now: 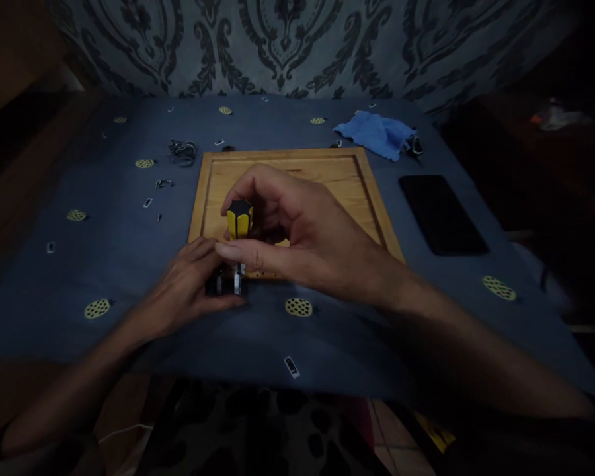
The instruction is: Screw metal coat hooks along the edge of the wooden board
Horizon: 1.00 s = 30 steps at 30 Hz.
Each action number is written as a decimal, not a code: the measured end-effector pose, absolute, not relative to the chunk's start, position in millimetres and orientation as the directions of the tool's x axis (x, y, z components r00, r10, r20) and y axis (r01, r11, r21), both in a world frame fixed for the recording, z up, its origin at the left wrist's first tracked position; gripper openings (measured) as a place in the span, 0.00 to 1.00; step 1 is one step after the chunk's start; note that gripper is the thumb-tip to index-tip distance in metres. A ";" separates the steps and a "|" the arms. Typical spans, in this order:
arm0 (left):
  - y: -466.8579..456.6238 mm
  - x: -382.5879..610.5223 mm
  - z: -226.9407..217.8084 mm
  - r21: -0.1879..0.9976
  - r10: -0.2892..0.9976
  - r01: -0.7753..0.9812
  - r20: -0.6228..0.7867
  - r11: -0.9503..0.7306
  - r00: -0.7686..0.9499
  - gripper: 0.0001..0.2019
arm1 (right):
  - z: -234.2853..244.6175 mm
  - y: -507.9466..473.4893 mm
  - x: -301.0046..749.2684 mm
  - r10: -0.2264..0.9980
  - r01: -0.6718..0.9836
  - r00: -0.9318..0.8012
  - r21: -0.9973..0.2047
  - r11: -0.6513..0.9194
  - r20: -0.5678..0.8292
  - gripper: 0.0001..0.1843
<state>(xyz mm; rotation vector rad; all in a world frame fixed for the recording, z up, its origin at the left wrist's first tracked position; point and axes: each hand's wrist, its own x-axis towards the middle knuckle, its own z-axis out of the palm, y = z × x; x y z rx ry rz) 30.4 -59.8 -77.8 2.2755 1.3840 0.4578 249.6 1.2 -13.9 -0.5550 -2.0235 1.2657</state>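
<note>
My right hand (287,225) grips a yellow and black screwdriver (239,221), which stands upright with its shaft pointing down. Below it, my left hand (193,284) is closed round a small dark part with shiny metal pieces (237,281); I cannot make out what it is. The screwdriver's tip meets or comes close to this part, though the fingers hide the exact spot. Both hands are over the near left corner of a wooden board (322,158) with a raised rim.
A blue tablecloth (129,264) with pineapple prints covers the table. Small metal pieces (164,184) and a tangled metal bundle (182,152) lie at the left. A blue cloth (374,132) sits at the back right, with a dark phone-like slab (442,213) nearer me. Patterned fabric (287,46) rises behind.
</note>
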 end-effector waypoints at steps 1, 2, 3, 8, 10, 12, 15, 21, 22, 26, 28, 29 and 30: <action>-59.8 31.2 -76.5 0.523 0.895 0.753 0.045 -0.399 0.443 0.28 | -12.4 1.7 251.1 0.642 -0.001 -0.696 -0.895 0.446 0.320 0.08; -59.6 32.1 -75.2 0.523 0.896 0.754 0.045 -0.397 0.441 0.26 | -11.1 2.0 252.6 0.625 -0.006 -0.711 -0.891 0.455 0.323 0.08; -59.3 32.9 -74.1 0.523 0.897 0.754 0.047 -0.397 0.440 0.26 | -10.0 2.1 253.9 0.610 -0.013 -0.721 -0.887 0.461 0.328 0.08; -57.9 35.4 -70.2 0.523 0.902 0.757 0.057 -0.392 0.427 0.24 | -9.7 2.2 254.6 0.584 -0.068 -0.732 -0.891 0.450 0.350 0.09; -57.9 35.6 -69.7 0.522 0.901 0.755 0.062 -0.397 0.430 0.23 | -11.0 1.5 252.6 0.599 -0.093 -0.717 -0.901 0.424 0.356 0.09; -58.2 35.4 -70.6 0.515 0.895 0.752 0.073 -0.411 0.440 0.25 | -12.3 0.2 250.5 0.634 -0.107 -0.688 -0.913 0.394 0.354 0.08; -58.6 33.4 -75.2 0.504 0.882 0.738 0.114 -0.448 0.457 0.29 | -14.0 -2.2 248.4 0.687 -0.078 -0.653 -0.930 0.358 0.319 0.10; -58.4 29.0 -83.7 0.511 0.883 0.734 0.126 -0.448 0.451 0.30 | -11.2 -1.5 250.7 0.666 -0.046 -0.664 -0.908 0.416 0.339 0.06; -58.2 29.2 -83.2 0.512 0.884 0.735 0.123 -0.445 0.450 0.29 | -9.8 -0.7 251.8 0.647 -0.051 -0.680 -0.903 0.427 0.345 0.05; -57.8 30.5 -79.5 0.511 0.882 0.732 0.125 -0.450 0.454 0.25 | -6.2 1.3 254.3 0.596 -0.098 -0.723 -0.905 0.414 0.351 0.05; -58.0 29.5 -80.3 0.503 0.881 0.736 0.128 -0.453 0.455 0.27 | -7.1 0.8 253.4 0.600 -0.107 -0.717 -0.907 0.407 0.354 0.01; -58.2 28.6 -81.8 0.498 0.885 0.745 0.117 -0.445 0.451 0.28 | -8.3 0.3 252.5 0.609 -0.099 -0.708 -0.905 0.413 0.356 0.01; -58.5 27.4 -83.9 0.492 0.891 0.755 0.106 -0.434 0.442 0.28 | -9.7 -0.4 251.3 0.618 -0.089 -0.700 -0.903 0.421 0.357 0.04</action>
